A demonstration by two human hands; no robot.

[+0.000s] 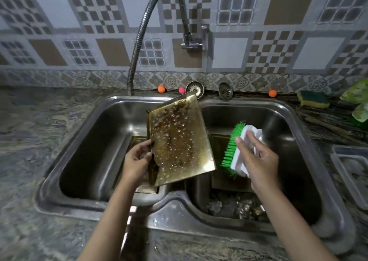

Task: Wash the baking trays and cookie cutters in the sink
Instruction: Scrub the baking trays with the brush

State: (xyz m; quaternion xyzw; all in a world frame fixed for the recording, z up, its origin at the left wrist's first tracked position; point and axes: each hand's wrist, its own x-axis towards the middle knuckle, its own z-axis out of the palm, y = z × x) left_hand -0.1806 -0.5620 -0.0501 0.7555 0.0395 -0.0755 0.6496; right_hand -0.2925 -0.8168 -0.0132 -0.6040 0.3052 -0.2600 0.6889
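My left hand (137, 159) grips the left edge of a brown, greasy baking tray (179, 139), which is tilted up over the divider of the double steel sink (95, 125) and speckled with droplets. To its right, my right hand (256, 157) holds a white scrub brush with green bristles (237, 149); the bristles face the tray and stay a short way off it. Another tray (139, 141) lies flat in the left basin, partly hidden. A dark tray (217, 141) and several small metal pieces (245, 209) sit in the right basin.
A flexible metal tap hose (139, 40) arches over the left basin. Two sink strainers (195, 87) lean at the back ledge among small orange and pink balls. A yellow-green sponge (312, 99) and a green packet (358, 101) lie at the right. A clear plastic container (352, 171) stands beside the sink.
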